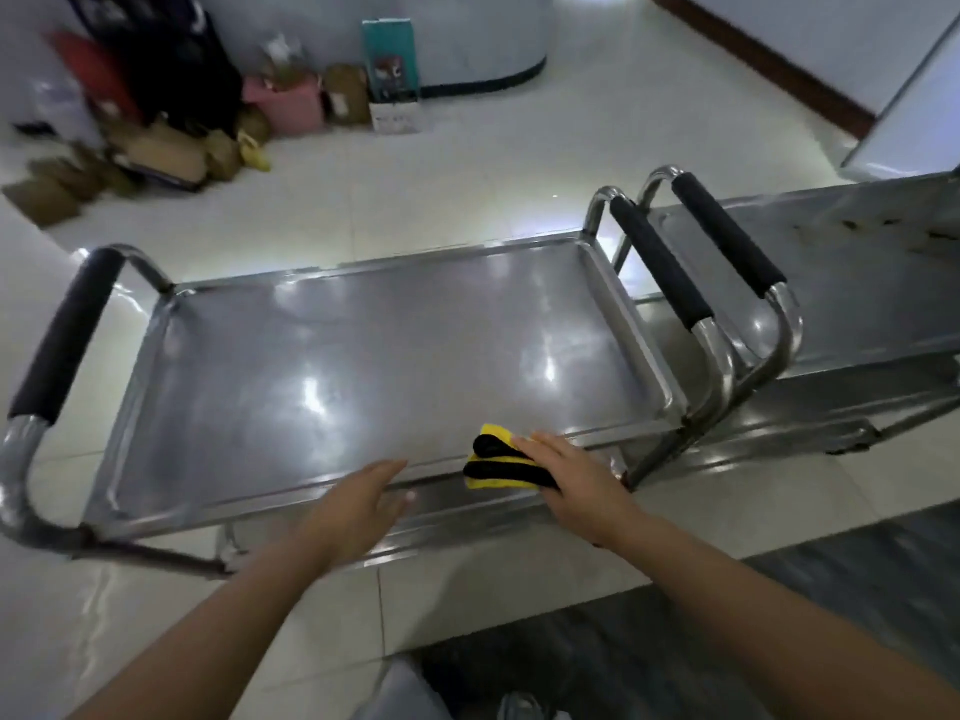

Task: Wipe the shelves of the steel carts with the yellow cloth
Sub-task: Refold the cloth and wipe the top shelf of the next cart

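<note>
We have the right hand flat, fingers straight, pressing the yellow cloth on the near rim of the nearer cart's top shelf. Shelf's long axis runs left-right; unwiped steel lies left and ahead. Left hand open, empty, touching the rim.

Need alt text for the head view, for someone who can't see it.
The right hand presses a yellow cloth on the near rim of a steel cart's top shelf, and the left hand rests open on that rim. A second cart stands to the right.
</note>
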`<move>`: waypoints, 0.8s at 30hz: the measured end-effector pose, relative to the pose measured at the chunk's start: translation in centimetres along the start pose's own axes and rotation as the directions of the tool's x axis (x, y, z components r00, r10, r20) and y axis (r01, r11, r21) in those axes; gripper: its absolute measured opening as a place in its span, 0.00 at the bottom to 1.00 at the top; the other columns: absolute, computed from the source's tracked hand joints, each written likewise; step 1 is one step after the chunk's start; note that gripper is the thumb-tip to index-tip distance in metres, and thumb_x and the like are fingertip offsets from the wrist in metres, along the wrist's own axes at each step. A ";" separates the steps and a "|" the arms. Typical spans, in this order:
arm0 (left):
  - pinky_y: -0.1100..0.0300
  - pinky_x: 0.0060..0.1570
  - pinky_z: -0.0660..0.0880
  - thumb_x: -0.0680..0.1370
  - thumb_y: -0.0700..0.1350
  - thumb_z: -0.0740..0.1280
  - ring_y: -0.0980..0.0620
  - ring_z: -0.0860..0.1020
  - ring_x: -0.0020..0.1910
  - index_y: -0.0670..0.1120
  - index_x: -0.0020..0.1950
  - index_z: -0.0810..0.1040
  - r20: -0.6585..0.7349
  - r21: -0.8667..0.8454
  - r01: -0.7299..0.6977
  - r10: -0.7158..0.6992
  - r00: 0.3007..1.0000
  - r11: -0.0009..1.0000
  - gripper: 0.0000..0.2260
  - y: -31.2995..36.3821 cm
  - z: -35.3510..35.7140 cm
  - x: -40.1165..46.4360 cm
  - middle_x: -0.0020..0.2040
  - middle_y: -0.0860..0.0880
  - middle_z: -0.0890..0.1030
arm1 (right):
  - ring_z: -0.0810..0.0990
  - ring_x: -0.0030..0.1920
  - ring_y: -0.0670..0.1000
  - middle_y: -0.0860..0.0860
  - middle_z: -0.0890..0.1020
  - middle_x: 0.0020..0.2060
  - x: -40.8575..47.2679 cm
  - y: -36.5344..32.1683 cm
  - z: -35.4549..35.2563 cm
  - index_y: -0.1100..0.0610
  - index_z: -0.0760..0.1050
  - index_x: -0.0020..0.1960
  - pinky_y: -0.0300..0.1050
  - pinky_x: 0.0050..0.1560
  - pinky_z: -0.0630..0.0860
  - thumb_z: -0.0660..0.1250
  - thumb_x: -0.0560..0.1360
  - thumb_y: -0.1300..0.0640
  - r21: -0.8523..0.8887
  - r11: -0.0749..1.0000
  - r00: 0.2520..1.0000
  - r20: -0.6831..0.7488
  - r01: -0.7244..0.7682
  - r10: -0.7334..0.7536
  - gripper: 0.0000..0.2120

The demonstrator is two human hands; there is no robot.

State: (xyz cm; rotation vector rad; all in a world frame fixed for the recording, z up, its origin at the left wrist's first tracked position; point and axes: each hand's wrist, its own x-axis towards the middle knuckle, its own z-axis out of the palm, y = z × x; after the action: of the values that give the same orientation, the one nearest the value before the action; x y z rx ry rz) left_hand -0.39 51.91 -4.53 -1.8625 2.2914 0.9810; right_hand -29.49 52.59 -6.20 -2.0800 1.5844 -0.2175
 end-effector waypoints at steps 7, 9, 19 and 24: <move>0.57 0.69 0.62 0.81 0.56 0.59 0.51 0.64 0.73 0.52 0.76 0.62 0.025 0.005 0.153 -0.153 0.988 0.988 0.23 -3.6 3.2 -3.4 0.75 0.51 0.65 | 0.64 0.73 0.55 0.50 0.59 0.76 0.3 -0.9 4.4 0.46 0.57 0.76 0.50 0.69 0.65 0.60 0.77 0.62 -0.003 0.999 0.986 0.159 0.051 -0.050 0.30; 0.56 0.69 0.64 0.81 0.56 0.59 0.51 0.66 0.72 0.52 0.75 0.63 0.038 0.017 0.166 -0.166 0.985 0.986 0.23 -4.7 4.3 -3.4 0.74 0.50 0.67 | 0.65 0.72 0.55 0.50 0.60 0.76 0.6 -0.9 5.6 0.46 0.58 0.76 0.51 0.68 0.66 0.60 0.78 0.61 -0.022 0.998 0.985 0.166 0.053 -0.049 0.29; 0.52 0.73 0.55 0.81 0.59 0.55 0.48 0.56 0.77 0.50 0.78 0.54 -0.022 0.150 0.178 -0.177 0.984 0.973 0.28 -15.8 15.6 6.3 0.79 0.48 0.56 | 0.68 0.68 0.59 0.53 0.61 0.75 8.1 4.8 19.4 0.47 0.57 0.76 0.52 0.64 0.71 0.62 0.77 0.62 -0.043 0.999 0.998 0.062 -0.014 0.016 0.31; 0.49 0.76 0.46 0.81 0.58 0.54 0.47 0.48 0.78 0.48 0.79 0.51 -0.240 0.254 0.124 -0.062 0.969 0.959 0.29 -21.8 22.4 14.2 0.79 0.45 0.51 | 0.67 0.69 0.60 0.55 0.61 0.75 13.8 10.5 28.3 0.50 0.57 0.76 0.55 0.65 0.69 0.63 0.76 0.63 -0.099 0.995 0.994 -0.108 0.009 -0.020 0.32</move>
State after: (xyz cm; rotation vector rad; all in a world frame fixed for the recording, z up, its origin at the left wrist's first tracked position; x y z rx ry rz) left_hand 7.04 48.45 -37.85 -2.0334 2.2872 0.4350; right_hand -22.26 46.15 -37.94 -2.1889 1.6748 -0.2670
